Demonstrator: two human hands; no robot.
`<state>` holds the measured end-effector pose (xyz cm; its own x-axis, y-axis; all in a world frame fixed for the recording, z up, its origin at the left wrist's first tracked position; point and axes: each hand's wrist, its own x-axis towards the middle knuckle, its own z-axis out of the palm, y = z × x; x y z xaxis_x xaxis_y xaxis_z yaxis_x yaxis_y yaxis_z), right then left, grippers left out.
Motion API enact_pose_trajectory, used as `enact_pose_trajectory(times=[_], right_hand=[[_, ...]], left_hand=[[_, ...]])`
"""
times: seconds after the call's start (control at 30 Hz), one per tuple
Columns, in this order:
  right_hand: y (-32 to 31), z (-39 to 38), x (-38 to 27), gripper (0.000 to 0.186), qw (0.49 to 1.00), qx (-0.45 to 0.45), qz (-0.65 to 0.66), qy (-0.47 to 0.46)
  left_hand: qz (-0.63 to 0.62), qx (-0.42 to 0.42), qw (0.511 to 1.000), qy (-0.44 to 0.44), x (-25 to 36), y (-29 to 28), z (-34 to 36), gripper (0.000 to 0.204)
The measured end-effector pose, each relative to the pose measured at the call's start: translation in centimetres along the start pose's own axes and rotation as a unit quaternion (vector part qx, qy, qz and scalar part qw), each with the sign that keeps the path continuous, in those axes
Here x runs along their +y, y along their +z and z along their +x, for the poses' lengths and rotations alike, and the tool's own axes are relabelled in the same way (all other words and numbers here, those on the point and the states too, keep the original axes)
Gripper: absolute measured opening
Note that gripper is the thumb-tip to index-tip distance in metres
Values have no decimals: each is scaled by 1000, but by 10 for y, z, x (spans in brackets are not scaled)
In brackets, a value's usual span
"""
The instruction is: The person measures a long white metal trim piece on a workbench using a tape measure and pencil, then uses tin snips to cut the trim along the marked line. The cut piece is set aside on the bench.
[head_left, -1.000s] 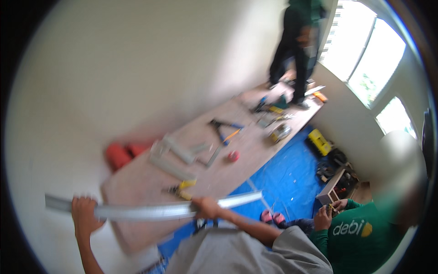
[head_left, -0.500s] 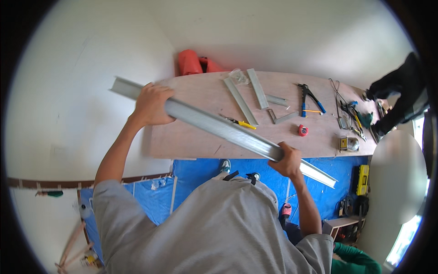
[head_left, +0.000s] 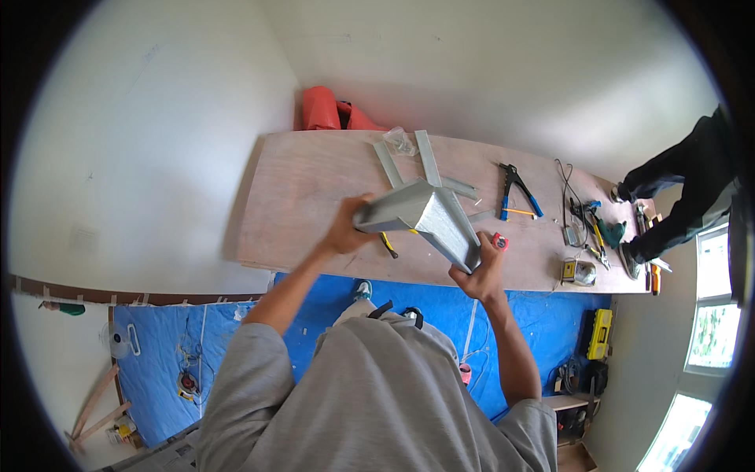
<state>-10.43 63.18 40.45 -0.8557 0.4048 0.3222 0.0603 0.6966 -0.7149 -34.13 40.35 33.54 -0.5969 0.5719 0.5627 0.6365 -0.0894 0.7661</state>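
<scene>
A galvanized metal channel (head_left: 450,230), folded into an angle with its corner pointing away from me, is held up over the near part of the wooden bench. My left hand (head_left: 344,226) grips its left leg near the end. Closed around the end of the right leg is my right hand (head_left: 485,271). A red tape measure (head_left: 500,241) shows right beside my right fingers. Below the left leg, a yellow-and-black handle (head_left: 389,245) of a tool sticks out; the channel hides the rest. Behind the corner lie short metal channel pieces (head_left: 429,157), partly covered.
On the bench (head_left: 291,189) lie a hand riveter (head_left: 521,189) with blue handles, a pencil (head_left: 519,211) and a plastic bag (head_left: 399,141). Pliers and cables crowd the right end, where another person's legs (head_left: 684,189) stand. Blue sheeting (head_left: 314,315) covers the floor; a yellow toolbox (head_left: 600,334) stands right.
The long channel, straight before, is now folded at a corner. My hands have come closer together, the left moving right and nearer me. The view has shifted slightly.
</scene>
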Motion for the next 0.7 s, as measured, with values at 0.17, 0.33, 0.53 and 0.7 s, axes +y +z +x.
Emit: enact_pose_trajectory(times=[0.17,0.33,0.53,0.7], right_hand=[[25,16,-12,47,994,18,101,24],[-23,25,-1,50,993,-85,-8,81],[-70,41,-11,44,963,-178,-187,79],[-56,71,-26,39,993,-57,-90,41]], left_hand=[[-234,-78,947,-206,-14,95,-41,76],[91,-58,984,144,-24,-28,38,87],[395,-256,866,169,20,-173,165,48],[244,-161,942,166,26,-146,202,41]])
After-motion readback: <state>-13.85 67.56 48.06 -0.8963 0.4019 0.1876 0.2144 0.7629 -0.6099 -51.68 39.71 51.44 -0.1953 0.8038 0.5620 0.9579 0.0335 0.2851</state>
